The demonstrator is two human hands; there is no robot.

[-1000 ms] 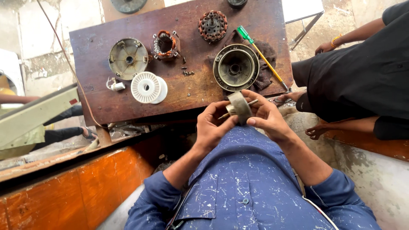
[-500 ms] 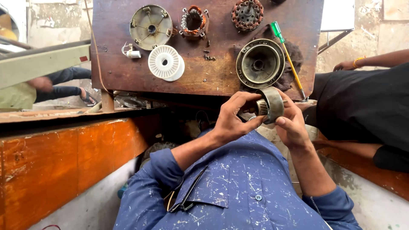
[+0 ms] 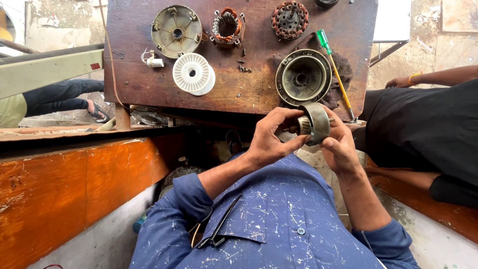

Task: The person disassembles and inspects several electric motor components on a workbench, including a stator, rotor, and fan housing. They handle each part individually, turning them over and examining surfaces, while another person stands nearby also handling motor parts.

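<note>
- head view, looking down over a blue paint-flecked shirt: both hands meet just in front of the near edge of the wooden bench [image 3: 124, 60], and between them sits a round metal motor part [image 3: 314, 123], a ring-shaped shell with a ribbed core showing on its left face.
- the motor part is held up off the bench, not resting on it; its axis runs roughly left to right, so the open face points at the left hand [image 3: 271, 137] and the closed back sits against the right hand [image 3: 340, 144].
- left hand: fingers curled, fingertips pinched at the ribbed core; i can't tell whether it grips a small shaft there or only touches it.
- right hand: wrapped around the far and right side of the shell, thumb on the rim, clenched on it and carrying its weight. both hands are equally close; the right does the holding.
- on the bench beyond, well apart from the hands: a round metal housing [image 3: 303, 77] straight ahead, a green-handled screwdriver [image 3: 334, 69] lying just right of it, a white plastic fan [image 3: 193, 73] to the left, a flat end cover [image 3: 176, 31] at far left, and two copper-wound stators [image 3: 228, 25] along the far edge.
- another person in black sits at the right; someone's leg shows at far left.
</note>
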